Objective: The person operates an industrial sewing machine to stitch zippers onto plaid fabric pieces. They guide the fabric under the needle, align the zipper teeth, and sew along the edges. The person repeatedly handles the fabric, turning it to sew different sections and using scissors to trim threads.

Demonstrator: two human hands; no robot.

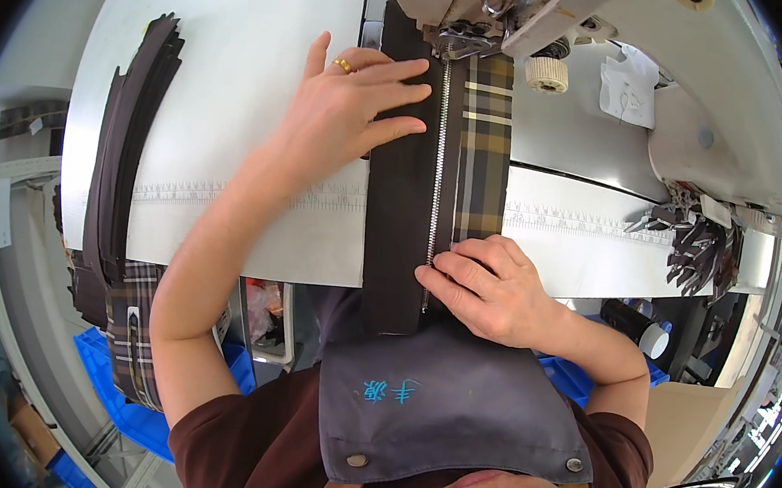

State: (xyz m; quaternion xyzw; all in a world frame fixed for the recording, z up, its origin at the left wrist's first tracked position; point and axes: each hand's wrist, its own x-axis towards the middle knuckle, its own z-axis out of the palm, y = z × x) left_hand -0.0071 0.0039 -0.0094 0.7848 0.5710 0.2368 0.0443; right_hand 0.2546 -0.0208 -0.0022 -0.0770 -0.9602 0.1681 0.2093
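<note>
A dark fabric strip (397,179) with a long metal zipper (439,146) and a brown plaid fabric (481,178) lies under the presser foot (450,43) of a white sewing machine (710,105). My left hand (359,102) rests open, fingers spread, with fingertips on the dark strip just left of the foot. My right hand (485,289) is closed with bent fingers on the lower part of the zipper and fabric, near the table's front edge.
Stacked dark strips (130,147) lie at the left of the white table (221,62). Plaid fabric (133,324) hangs over a blue bin (101,367). Thread trimmings or clips (697,252) hang at the right, near a white paper (628,88). A dark bottle (634,330) stands below.
</note>
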